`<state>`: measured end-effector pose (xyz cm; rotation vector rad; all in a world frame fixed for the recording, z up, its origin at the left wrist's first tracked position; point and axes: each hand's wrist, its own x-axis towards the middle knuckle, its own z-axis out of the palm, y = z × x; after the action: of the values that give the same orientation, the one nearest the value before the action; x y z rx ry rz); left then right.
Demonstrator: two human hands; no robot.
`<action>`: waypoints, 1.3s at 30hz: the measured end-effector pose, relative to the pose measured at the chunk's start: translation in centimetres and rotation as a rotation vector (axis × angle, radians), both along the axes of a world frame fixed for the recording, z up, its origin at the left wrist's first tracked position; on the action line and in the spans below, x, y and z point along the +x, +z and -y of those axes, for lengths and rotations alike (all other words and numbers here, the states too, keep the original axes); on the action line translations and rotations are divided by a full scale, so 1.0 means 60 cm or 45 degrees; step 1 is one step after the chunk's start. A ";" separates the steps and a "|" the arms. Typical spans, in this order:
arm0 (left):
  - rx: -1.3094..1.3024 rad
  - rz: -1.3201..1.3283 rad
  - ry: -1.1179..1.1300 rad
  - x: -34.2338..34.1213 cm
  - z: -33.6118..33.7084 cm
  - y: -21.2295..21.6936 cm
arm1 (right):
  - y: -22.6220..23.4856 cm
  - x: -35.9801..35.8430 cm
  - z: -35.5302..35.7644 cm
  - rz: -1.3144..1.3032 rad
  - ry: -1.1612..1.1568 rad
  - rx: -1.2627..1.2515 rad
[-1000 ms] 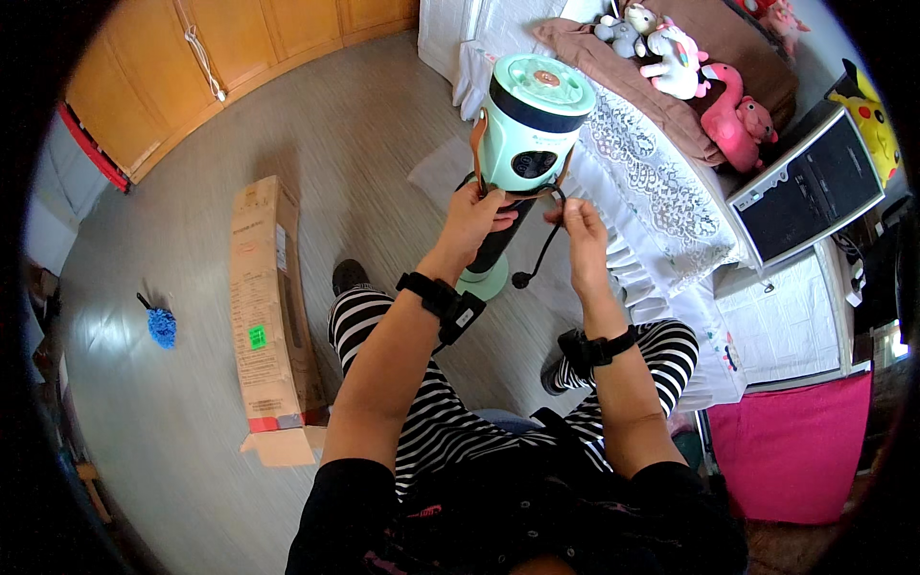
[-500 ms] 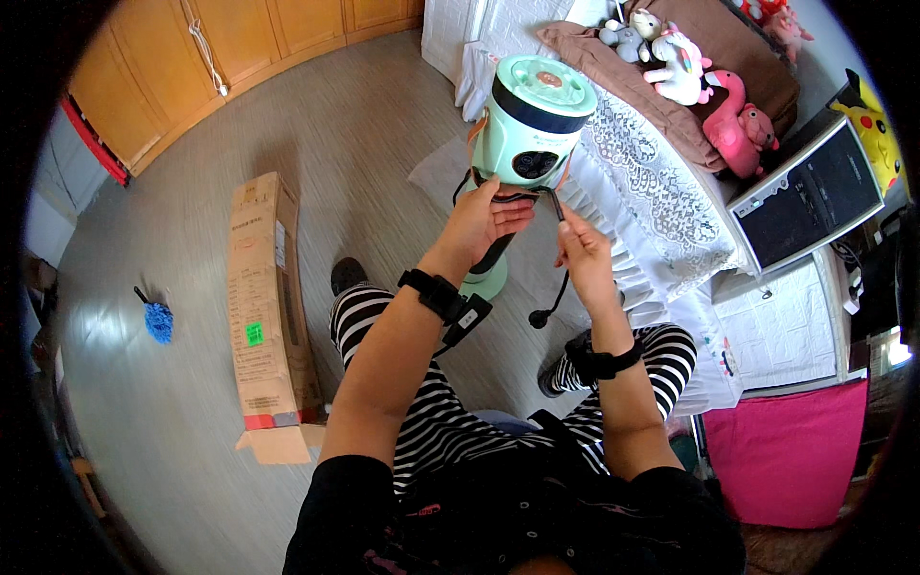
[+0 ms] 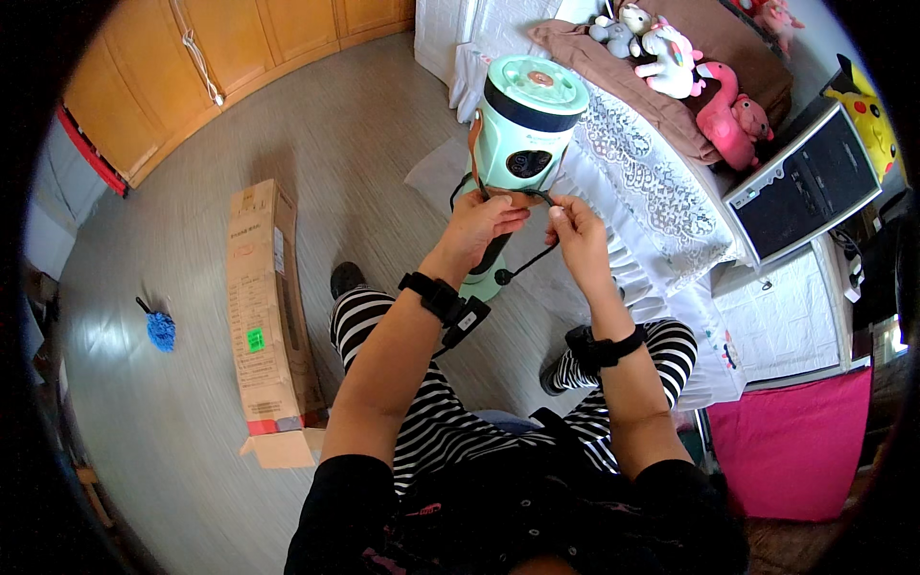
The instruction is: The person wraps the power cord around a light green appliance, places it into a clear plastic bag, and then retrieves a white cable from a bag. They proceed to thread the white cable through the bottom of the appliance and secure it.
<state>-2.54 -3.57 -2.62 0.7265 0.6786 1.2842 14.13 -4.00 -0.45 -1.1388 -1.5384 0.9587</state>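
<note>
Evidently, the cord (image 3: 533,260) is being worked close under the head of the appliance. It is pinched between the thumb and fingers of the right hand (image 3: 580,236), closed small and firm. The left hand (image 3: 471,228) is partly curled just beside it, at the lower part of the brown strap (image 3: 475,146); whether cord, strap or both are gripped there cannot be told. From the right fingers a short length is left hanging, with the plug (image 3: 503,277) dangling at its end, well above the floor (image 3: 192,240).

For good handling, the cord is best guided with the fingertips in a soft curve, not bent sharply against the rim. The strap should be kept apart from the cord, so that one is not trapped beneath the other. The loose end is better kept short, since a swinging plug could be caught or knocked. A downward or sideways tug should be avoided: the green appliance (image 3: 498,153) is stood upright in front of the person, on a round base (image 3: 482,286), and could be tipped if pulled from high up.

Farther out, a white lace cover (image 3: 632,144) is spread beside the appliance, near enough to be brushed by a swinging plug. On the left, a long cardboard box (image 3: 254,287) is laid on the floor, out of the hands' way.
</note>
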 end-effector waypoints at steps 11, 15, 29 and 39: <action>-0.093 0.057 0.007 -0.009 -0.009 0.004 | 0.046 -0.012 0.033 -0.136 0.198 -0.315; -0.069 -0.043 -0.037 -0.005 -0.006 0.008 | -0.020 0.018 0.018 -0.025 0.184 -0.397; 0.004 0.077 -0.056 0.031 0.003 -0.012 | -0.041 -0.015 0.059 0.007 0.232 -0.149; -0.049 0.100 -0.064 0.025 -0.005 -0.002 | -0.314 0.084 0.071 1.070 0.514 -0.124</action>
<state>-1.02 -3.24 -2.75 0.6548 0.6160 1.2440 19.16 -8.26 -19.29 -1.4263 -2.4880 0.8535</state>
